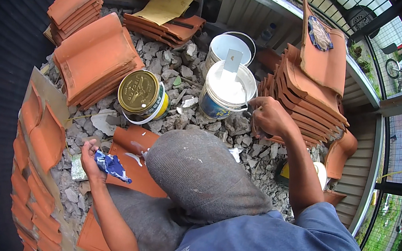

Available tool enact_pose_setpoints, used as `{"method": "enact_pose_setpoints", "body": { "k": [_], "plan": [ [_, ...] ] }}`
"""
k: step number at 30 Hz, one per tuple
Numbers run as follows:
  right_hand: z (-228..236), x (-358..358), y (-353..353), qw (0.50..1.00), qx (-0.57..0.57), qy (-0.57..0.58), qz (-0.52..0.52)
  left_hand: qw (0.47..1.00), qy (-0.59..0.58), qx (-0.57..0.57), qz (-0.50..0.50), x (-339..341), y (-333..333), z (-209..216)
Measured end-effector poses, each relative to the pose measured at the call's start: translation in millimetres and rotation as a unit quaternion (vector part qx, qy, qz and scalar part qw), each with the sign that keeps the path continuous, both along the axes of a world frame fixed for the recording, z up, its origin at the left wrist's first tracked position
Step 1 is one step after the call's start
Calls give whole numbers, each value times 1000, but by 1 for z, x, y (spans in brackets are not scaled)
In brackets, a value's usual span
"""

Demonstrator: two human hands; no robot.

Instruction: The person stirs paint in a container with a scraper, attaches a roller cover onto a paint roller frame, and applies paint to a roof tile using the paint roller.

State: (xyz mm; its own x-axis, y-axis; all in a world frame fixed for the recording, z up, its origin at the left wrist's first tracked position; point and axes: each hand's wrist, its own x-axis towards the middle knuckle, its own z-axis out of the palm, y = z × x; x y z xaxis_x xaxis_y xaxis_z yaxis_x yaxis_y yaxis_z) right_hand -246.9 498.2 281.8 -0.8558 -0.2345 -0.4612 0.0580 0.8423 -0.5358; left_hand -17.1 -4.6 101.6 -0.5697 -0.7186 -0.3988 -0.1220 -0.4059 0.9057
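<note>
My left hand [93, 160] holds a crumpled blue-and-white cloth [113, 165] at the left, beside my bent grey-trousered knee. My right hand [270, 116] is closed at the right rim of a white bucket [208, 104] of white paste [230, 89]. What its fingers hold is hidden. A flat pale blade [232, 61] stands upright at the bucket's far side. Between my left hand and the knee lies an orange roof tile [131, 137] with white smears on it.
Grey rubble [171, 71] covers the ground. Stacked roof tiles stand at the left [96, 56], the back [163, 30] and the right [300, 96]. A gold-lidded tub [139, 92] sits left of the paste bucket, another white bucket [221, 44] behind it. Corrugated metal panels [260, 14] enclose the space.
</note>
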Motion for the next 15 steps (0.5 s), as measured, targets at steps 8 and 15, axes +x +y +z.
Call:
{"method": "enact_pose_setpoints", "body": {
  "k": [8,15],
  "plan": [
    [-2,0,-1,999,49,6,-7,998,13,59,21,-6,-7,-13],
    [1,47,31,986,-26,165,-4,1000,3,20,10,-28,-3,-39]
  ]
}}
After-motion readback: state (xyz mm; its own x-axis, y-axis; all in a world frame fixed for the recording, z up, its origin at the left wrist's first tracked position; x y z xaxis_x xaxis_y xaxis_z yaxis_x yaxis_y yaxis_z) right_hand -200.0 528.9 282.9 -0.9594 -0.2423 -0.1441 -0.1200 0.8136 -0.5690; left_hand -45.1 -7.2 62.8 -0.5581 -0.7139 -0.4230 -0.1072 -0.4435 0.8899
